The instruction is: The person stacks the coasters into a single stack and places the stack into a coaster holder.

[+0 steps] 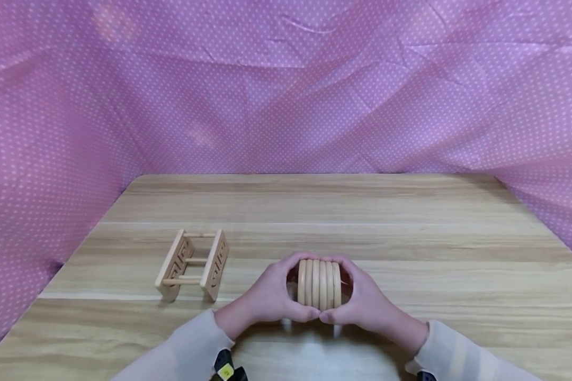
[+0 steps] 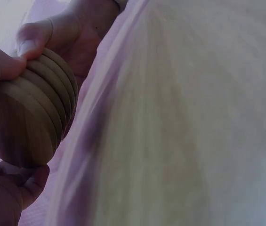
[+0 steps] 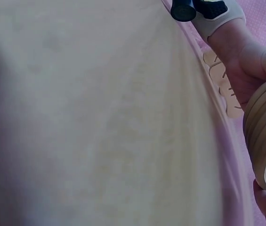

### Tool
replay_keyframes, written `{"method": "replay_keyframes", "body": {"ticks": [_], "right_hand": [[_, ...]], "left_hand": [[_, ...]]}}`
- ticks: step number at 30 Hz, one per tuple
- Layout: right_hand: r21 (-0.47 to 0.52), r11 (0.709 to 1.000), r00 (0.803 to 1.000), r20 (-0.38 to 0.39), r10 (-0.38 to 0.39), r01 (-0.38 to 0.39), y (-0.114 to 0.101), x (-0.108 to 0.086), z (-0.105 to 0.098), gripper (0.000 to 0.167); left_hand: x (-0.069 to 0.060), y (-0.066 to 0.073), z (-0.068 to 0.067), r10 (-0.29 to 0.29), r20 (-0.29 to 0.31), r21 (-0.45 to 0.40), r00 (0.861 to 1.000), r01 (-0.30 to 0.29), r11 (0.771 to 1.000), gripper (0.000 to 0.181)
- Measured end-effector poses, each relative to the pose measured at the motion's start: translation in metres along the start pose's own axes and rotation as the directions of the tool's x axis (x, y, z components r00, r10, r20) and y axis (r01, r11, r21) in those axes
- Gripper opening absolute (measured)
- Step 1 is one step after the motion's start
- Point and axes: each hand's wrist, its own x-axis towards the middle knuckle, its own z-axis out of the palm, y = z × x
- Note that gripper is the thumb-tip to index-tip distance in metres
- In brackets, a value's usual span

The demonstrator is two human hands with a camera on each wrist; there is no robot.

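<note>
A stack of several round wooden coasters (image 1: 319, 284) stands on edge, side by side, between my two hands, just above or on the table. My left hand (image 1: 275, 294) curls around its left part, and my right hand (image 1: 366, 297) around its right part. On the near side the thumbs meet tip to tip; at the far side the fingertips come together. In the left wrist view the flat brown face of the end coaster (image 2: 27, 125) shows. The opposite end, with a pale face, appears in the right wrist view, where the stack (image 3: 264, 127) is partly cut off.
To the left on the wood-grain table (image 1: 410, 238) stands a small wooden rack (image 1: 216, 267) with two carved side panels joined by thin rods. Pink dotted cloth (image 1: 286, 106) hangs around the table's back and sides.
</note>
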Motion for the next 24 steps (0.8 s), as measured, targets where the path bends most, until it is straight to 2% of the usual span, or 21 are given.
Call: {"method": "replay_keyframes", "body": {"ticks": [7, 14, 18, 24], "right_hand": [[0.076, 0.996, 0.999, 0.010, -0.044, 0.043, -0.011, 0.007, 0.005, 0.085], [0.107, 0.991, 0.997, 0.013, -0.082, 0.080, -0.022, 0.013, 0.010, 0.084], [0.108, 0.992, 0.998, 0.008, -0.068, 0.066, -0.030, 0.017, 0.014, 0.085], [0.101, 0.993, 0.998, 0.006, -0.067, 0.066, -0.041, 0.024, 0.023, 0.085]], "left_hand": [[-0.004, 0.009, -0.011, 0.044, -0.006, -0.009, 0.999, -0.044, 0.999, 0.082], [-0.010, 0.017, -0.023, 0.094, -0.035, 0.075, 0.995, -0.091, 0.993, 0.084], [-0.015, 0.021, -0.029, 0.087, -0.051, 0.111, 0.995, -0.081, 0.991, 0.085], [-0.022, 0.024, -0.042, 0.117, -0.064, 0.150, 0.991, -0.106, 0.983, 0.087]]}}
